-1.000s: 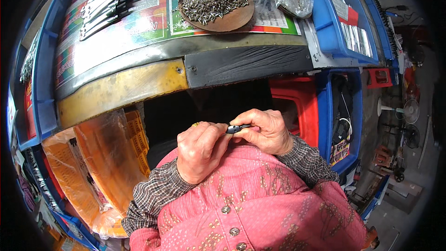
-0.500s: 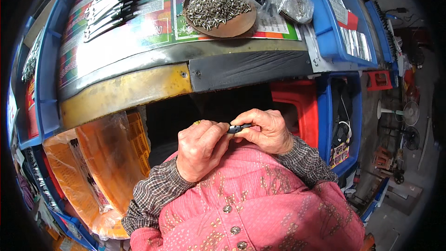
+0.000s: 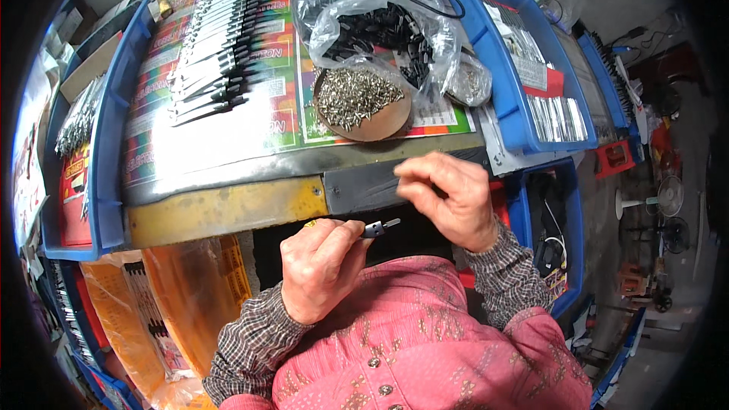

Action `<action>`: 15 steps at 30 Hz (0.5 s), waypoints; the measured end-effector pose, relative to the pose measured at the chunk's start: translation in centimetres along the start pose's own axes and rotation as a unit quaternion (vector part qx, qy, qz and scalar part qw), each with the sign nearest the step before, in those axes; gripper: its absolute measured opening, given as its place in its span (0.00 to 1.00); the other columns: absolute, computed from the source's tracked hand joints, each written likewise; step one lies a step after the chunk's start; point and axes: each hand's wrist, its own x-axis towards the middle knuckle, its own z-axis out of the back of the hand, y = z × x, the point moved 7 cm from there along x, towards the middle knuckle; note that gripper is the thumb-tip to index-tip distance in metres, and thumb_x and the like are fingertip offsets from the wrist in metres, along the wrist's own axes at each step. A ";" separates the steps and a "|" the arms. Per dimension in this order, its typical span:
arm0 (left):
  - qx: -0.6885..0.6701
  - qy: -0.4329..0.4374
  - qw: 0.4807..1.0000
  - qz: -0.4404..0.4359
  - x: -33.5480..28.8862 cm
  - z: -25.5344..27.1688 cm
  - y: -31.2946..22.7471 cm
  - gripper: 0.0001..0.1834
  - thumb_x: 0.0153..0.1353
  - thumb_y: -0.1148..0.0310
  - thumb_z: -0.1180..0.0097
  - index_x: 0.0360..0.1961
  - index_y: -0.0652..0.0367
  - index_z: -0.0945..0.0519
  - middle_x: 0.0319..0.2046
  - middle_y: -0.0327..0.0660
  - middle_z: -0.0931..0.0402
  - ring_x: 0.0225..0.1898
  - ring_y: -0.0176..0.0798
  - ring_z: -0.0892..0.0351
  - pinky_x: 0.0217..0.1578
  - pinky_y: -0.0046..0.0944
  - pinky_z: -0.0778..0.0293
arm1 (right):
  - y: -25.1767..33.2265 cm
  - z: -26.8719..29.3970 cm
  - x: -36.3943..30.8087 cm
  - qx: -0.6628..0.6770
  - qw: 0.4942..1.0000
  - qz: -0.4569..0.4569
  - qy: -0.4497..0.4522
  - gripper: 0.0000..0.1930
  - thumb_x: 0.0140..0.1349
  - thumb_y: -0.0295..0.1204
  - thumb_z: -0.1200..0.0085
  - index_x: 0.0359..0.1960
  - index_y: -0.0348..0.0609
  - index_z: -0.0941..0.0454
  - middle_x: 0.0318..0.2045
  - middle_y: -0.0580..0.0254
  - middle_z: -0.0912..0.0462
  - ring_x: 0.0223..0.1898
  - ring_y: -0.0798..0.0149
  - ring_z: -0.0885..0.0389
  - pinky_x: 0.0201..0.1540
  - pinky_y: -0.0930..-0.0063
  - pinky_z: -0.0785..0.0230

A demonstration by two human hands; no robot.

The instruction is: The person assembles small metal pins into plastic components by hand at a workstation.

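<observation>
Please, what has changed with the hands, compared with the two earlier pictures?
The right hand has let go of the small dark part and moved forward, toward the bench edge; whether it holds something tiny is unclear. The part's thin tip now shows. The left hand still grips the part; the metal pins remain on the round board.

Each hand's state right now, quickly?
Left hand: closed, holding a small dark piece with a metal tip.
Right hand: partly curled; cannot tell whether it holds anything.

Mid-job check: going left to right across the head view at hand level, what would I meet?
Translucent orange plastic sheeting → left hand → dark, silver-tipped cylindrical piece it holds → right hand → blue plastic bin → round wire-caged fan.
</observation>
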 end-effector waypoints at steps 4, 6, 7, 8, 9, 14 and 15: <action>0.019 0.003 1.000 0.023 0.3 1.0 0.8 0.11 0.46 0.81 0.34 0.31 0.62 0.21 0.20 0.40 0.27 0.17 0.35 0.30 0.18 0.33 0.34 | -1.6 0.2 2.3 -0.152 0.987 0.025 -0.044 0.13 0.48 0.23 0.36 0.36 0.38 0.21 0.31 0.59 0.19 0.35 0.55 0.22 0.41 0.65 0.30; 0.025 0.003 0.999 0.026 0.4 1.4 1.0 0.11 0.46 0.81 0.34 0.31 0.62 0.21 0.20 0.40 0.28 0.16 0.34 0.31 0.18 0.33 0.34 | -2.2 0.0 2.9 -0.171 0.984 0.025 -0.038 0.14 0.47 0.23 0.36 0.38 0.38 0.21 0.34 0.59 0.19 0.38 0.54 0.23 0.43 0.64 0.31; 0.026 0.004 0.999 0.033 0.3 1.5 1.2 0.10 0.46 0.81 0.34 0.31 0.62 0.21 0.20 0.40 0.28 0.16 0.34 0.31 0.18 0.32 0.34 | -2.5 -0.1 3.2 -0.189 0.981 0.023 -0.030 0.16 0.47 0.24 0.36 0.40 0.38 0.21 0.36 0.58 0.20 0.41 0.53 0.24 0.46 0.62 0.32; 0.026 0.005 0.999 0.041 0.4 1.6 1.3 0.10 0.46 0.81 0.34 0.31 0.62 0.21 0.20 0.40 0.28 0.16 0.34 0.31 0.18 0.32 0.34 | -2.8 -0.1 3.4 -0.189 0.981 0.024 -0.030 0.16 0.47 0.24 0.36 0.40 0.38 0.21 0.36 0.58 0.20 0.41 0.53 0.24 0.46 0.62 0.32; 0.028 0.006 0.999 0.045 0.4 1.7 1.4 0.10 0.47 0.81 0.34 0.31 0.62 0.21 0.20 0.40 0.28 0.16 0.34 0.31 0.18 0.33 0.34 | -3.0 -0.3 3.6 -0.206 0.978 0.033 -0.029 0.18 0.46 0.24 0.36 0.41 0.38 0.22 0.37 0.58 0.21 0.43 0.52 0.26 0.46 0.61 0.32; 0.029 0.006 0.998 0.050 0.2 1.6 1.7 0.09 0.47 0.81 0.34 0.31 0.62 0.21 0.20 0.41 0.28 0.16 0.35 0.30 0.18 0.33 0.34 | -3.3 -0.8 4.5 -0.245 0.967 0.059 -0.031 0.19 0.47 0.23 0.38 0.43 0.36 0.23 0.39 0.57 0.23 0.46 0.53 0.27 0.47 0.61 0.34; 0.027 0.011 0.998 0.056 0.2 1.5 1.8 0.09 0.47 0.81 0.35 0.31 0.62 0.21 0.20 0.41 0.28 0.16 0.35 0.30 0.18 0.33 0.34 | -3.4 -0.8 4.7 -0.246 0.967 0.058 -0.032 0.19 0.47 0.23 0.38 0.43 0.36 0.23 0.39 0.57 0.23 0.46 0.53 0.27 0.47 0.61 0.34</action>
